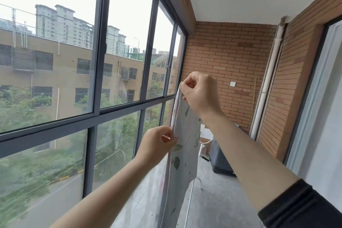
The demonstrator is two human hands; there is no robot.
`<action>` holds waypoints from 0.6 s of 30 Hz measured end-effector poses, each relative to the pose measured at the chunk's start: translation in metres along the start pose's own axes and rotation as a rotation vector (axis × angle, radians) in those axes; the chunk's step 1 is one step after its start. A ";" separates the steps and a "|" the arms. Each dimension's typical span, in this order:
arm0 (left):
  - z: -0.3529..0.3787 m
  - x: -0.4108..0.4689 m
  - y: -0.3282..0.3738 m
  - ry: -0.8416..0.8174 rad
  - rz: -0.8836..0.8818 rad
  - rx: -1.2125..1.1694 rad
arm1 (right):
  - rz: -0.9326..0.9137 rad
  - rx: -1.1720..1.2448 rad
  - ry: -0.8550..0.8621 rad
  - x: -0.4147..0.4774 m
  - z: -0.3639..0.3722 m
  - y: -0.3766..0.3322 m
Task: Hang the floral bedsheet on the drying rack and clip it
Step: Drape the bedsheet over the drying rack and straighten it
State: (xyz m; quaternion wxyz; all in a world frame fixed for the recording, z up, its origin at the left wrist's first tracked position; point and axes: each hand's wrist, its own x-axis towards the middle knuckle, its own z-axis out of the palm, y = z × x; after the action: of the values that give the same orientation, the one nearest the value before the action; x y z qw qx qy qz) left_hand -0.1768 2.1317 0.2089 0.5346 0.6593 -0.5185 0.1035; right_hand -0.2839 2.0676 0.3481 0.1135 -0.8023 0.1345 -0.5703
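Bedsheet (pixel 182 144): pale grey fabric with scattered green leaves and small pink marks, held up in the air in front of the window, edge toward the camera, hanging down out of the bottom of the view.
Sheet edge: a folded hem runs from the upper hand down to the lower hand and on below, nearly straight and a little tilted.
Right hand (pixel 199 91): raised, the higher of the two, fingers curled shut with thumb and forefinger pinching the top corner of the sheet.
Left hand (pixel 157 144): lower, fingers closed in a pinch on the same hem partway down.
Sleeve (pixel 303 207): dark, pushed up the right forearm; the left forearm is bare.
Rack (pixel 189 203): a thin white rod and a curved white leg show just behind the hanging sheet, above the grey floor; the sheet is not seen lying over it.
Window (pixel 96 61): dark-framed panes on the left, looking out on a tan building, tall blocks and trees.
Wall (pixel 227 65): orange brick at the far end, with a small white switch plate (pixel 232 84).
Pipe (pixel 268 83): white, running up the right corner.
Dark box (pixel 220 155): on the floor by the far wall, behind the right forearm.
Writing: none can be read on the sheet or anywhere else.
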 end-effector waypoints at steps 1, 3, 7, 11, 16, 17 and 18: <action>0.003 -0.001 -0.001 0.020 0.007 0.044 | -0.002 -0.003 -0.003 0.000 -0.001 0.000; 0.004 -0.007 -0.003 0.029 0.031 0.098 | 0.003 -0.003 -0.013 -0.003 -0.002 -0.001; -0.008 -0.022 -0.012 0.032 0.061 0.079 | 0.023 0.005 -0.032 -0.007 -0.004 -0.003; -0.025 -0.034 -0.008 0.108 0.063 0.054 | -0.026 0.024 -0.048 -0.003 0.002 -0.022; -0.035 -0.048 -0.015 0.127 0.033 0.137 | -0.055 -0.014 -0.127 -0.005 0.017 -0.037; -0.035 -0.052 -0.020 0.112 0.011 0.152 | -0.051 -0.030 -0.153 -0.010 0.022 -0.036; -0.034 -0.057 -0.025 0.101 -0.008 0.165 | -0.043 -0.041 -0.178 -0.015 0.026 -0.035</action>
State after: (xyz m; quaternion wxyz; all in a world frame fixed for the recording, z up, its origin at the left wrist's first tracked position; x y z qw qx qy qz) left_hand -0.1680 2.1895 0.1687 0.5042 0.6972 -0.4779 0.1769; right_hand -0.2608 2.1066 0.3382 0.0962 -0.8548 0.1182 -0.4961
